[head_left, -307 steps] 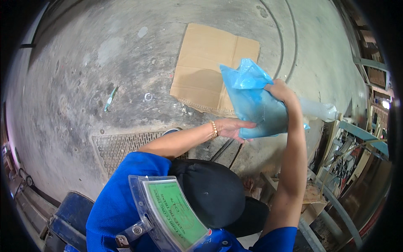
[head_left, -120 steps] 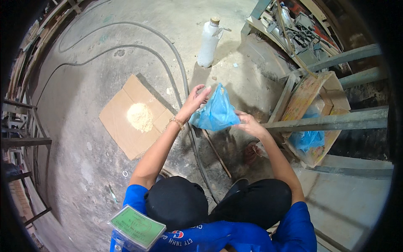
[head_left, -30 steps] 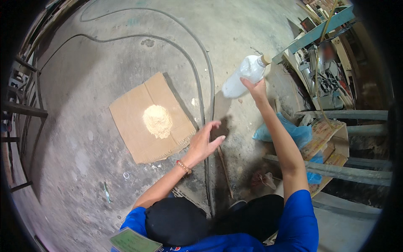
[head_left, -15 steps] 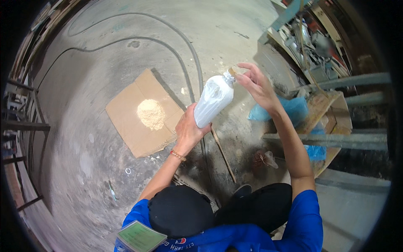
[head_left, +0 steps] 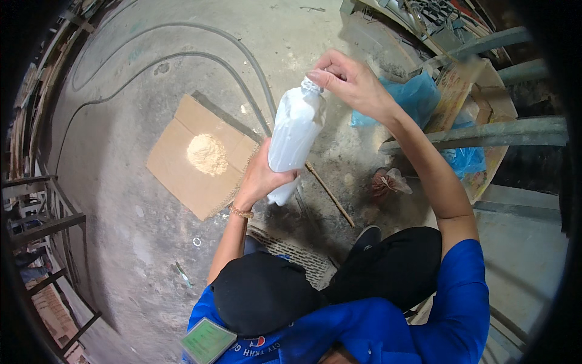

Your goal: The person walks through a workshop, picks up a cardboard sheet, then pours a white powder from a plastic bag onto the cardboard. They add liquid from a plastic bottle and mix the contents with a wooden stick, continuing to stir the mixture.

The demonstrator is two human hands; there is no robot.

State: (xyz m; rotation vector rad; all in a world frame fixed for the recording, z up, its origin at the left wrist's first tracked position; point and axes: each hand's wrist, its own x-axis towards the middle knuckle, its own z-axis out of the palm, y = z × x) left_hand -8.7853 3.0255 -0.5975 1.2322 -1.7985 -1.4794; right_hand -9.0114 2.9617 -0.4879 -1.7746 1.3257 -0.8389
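My left hand (head_left: 264,173) is wrapped round the lower part of a clear plastic bottle (head_left: 295,130) coated or filled with white stuff. The bottle leans, its neck up and away to the right, its base below my hand. At the bottle's mouth my right hand (head_left: 345,82) pinches with bent fingers, which cover whatever lies between them. Left of the bottle, a heap of pale yellow powder (head_left: 207,154) lies on a flat cardboard sheet (head_left: 173,179) on the floor.
A wooden stick (head_left: 330,194) and a small tied bag of reddish-brown stuff (head_left: 383,183) lie on the floor to the right. Blue plastic bags (head_left: 412,97) sit by a wooden board and metal bars (head_left: 485,134). A grey hose (head_left: 239,57) curves across the far floor.
The bottle and both hands have shifted slightly left, and the bottle stands steeper. A small tan piece seen at my right fingertips before is now hidden. The view has turned somewhat.
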